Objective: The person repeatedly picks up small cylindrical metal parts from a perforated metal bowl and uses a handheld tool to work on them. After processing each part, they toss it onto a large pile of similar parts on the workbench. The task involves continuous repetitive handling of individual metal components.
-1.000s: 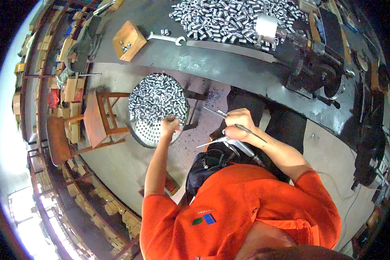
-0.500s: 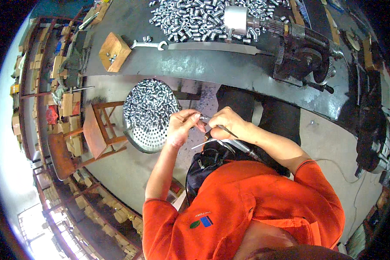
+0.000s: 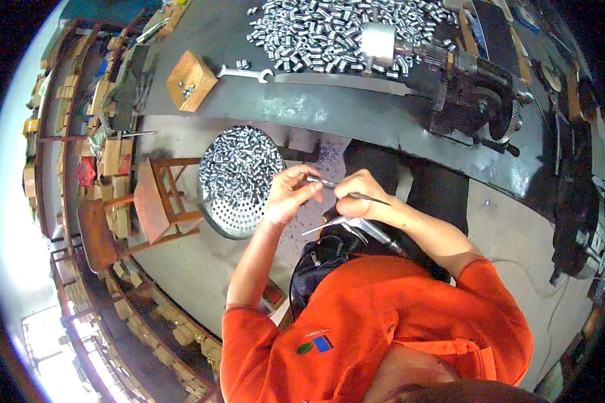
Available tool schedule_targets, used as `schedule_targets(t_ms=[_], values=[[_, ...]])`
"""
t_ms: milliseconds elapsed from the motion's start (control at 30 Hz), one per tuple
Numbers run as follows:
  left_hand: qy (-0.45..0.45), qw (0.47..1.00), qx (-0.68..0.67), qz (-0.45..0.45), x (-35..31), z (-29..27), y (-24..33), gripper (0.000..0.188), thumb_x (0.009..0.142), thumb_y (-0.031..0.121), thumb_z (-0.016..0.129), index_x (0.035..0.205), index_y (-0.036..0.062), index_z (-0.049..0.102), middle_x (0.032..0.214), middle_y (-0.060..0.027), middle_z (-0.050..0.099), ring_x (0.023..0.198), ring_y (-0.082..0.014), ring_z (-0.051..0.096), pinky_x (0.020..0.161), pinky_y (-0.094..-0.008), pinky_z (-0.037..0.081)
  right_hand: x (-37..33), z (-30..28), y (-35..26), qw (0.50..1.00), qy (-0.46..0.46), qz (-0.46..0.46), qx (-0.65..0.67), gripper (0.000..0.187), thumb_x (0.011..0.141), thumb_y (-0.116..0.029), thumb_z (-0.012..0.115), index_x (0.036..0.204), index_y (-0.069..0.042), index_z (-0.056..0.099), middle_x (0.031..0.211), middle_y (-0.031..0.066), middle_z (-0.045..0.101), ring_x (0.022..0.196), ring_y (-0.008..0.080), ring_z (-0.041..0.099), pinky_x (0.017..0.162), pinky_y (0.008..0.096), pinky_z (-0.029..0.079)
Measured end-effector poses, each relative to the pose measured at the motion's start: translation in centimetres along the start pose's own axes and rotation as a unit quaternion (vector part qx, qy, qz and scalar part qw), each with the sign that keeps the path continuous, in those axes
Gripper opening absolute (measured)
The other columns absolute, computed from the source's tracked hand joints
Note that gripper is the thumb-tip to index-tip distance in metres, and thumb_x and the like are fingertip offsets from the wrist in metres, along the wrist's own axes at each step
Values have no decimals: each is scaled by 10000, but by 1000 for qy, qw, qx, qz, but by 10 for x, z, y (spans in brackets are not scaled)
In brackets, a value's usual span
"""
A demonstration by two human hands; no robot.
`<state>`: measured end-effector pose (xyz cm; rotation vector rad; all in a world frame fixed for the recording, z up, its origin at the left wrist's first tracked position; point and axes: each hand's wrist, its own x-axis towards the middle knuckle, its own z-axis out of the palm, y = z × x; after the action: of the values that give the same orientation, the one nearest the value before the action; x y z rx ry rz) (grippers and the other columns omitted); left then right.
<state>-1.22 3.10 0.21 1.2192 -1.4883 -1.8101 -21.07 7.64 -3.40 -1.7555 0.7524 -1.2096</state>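
Over my lap, my left hand (image 3: 290,193) pinches a small shiny metal sleeve (image 3: 313,179) between thumb and fingers. My right hand (image 3: 357,193) is closed around a slim dark tool like a thin file (image 3: 376,199), whose tail sticks out past the palm toward the wrist. The tool's front end points left at the sleeve; whether it sits inside the sleeve is too small to tell. Just below the hands, an air blow gun (image 3: 343,221) with a coiled hose (image 3: 380,236) lies by my lap.
A round perforated metal basket (image 3: 230,220) full of sleeves stands left of my hands. On the dark bench (image 3: 275,101) ahead are a heap of sleeves (image 3: 316,33), a wooden box (image 3: 193,75), a wrench (image 3: 245,72), a flat file (image 3: 343,82) and a geared machine (image 3: 477,94). A wooden stool (image 3: 156,201) stands at left.
My hands have drawn slightly apart, so more of the tool and sleeve shows between them. The whole view has shifted a little, moving the bench and basket right and down.
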Motion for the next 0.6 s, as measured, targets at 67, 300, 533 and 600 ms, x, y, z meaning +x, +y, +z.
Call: schedule_targets(t_ms=[67,300,533,600], values=[[76,992,93,31,-1,-6,9,149,760,-33,611,906,-7,591,755,-17,613,611,-85,560,555,-226,450,3,-9,-3,999,21,-41,-4,277,618,-164,579,501,-39,361,474,92,345,398,260,407,400,361,287],[159,850,463,193,5,-23,-7,122,618,-2,645,736,28,643,620,-51,528,475,-112,478,448,-254,377,-2,-6,-6,988,117,-101,29,336,591,-191,588,480,-68,295,470,70,283,380,250,329,397,372,227],[132,851,467,202,7,-4,-1,150,608,46,661,758,44,645,660,-69,545,496,-187,524,476,-301,418,0,-9,-12,992,68,-7,102,326,633,-223,560,494,-38,332,467,82,315,391,244,366,409,360,251],[110,857,462,198,7,6,1,168,619,65,668,784,47,643,690,-80,557,525,-221,554,498,-322,441,5,-11,-14,995,45,10,89,322,645,-229,552,500,-31,344,467,88,324,397,243,379,415,359,265]])
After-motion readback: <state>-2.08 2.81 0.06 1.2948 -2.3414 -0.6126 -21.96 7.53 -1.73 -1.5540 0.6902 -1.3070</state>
